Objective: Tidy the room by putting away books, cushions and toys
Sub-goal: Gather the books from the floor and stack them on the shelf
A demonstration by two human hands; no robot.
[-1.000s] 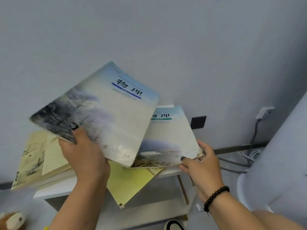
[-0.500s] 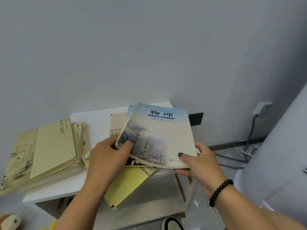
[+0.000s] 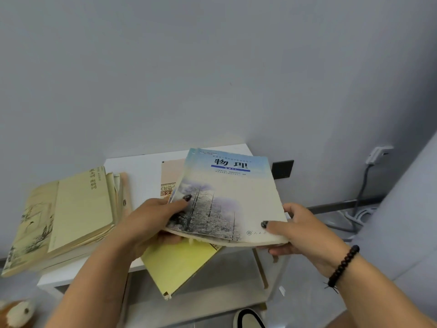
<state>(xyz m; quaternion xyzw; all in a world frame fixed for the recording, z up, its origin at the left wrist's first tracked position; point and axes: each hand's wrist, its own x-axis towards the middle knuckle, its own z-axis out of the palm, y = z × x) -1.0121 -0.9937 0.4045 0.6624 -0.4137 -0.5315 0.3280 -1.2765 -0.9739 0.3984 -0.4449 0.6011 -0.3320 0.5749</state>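
Note:
A pale blue textbook with a snowy-tree cover (image 3: 227, 197) lies on top of a second blue book, held just above the white side table (image 3: 142, 169). My left hand (image 3: 151, 223) grips the pair at the lower left corner, thumb on the cover. My right hand (image 3: 300, 230) grips the lower right corner, thumb on top and fingers beneath. Under them lie a beige book (image 3: 169, 178) and a yellow book (image 3: 179, 266) that juts over the table's front edge. A stack of cream books (image 3: 75, 214) lies on the left of the table.
A plush toy (image 3: 16, 313) shows at the bottom left corner. A lower shelf (image 3: 212, 275) sits under the tabletop. A black wall socket (image 3: 282, 169), a white plug with cable (image 3: 378, 153) and a large white rounded object (image 3: 413, 221) are at the right. A shoe (image 3: 248, 319) is below.
The snowy-tree book, lifted high in my left hand a second ago, has come down onto the other blue book. Both hands now hold the pair together.

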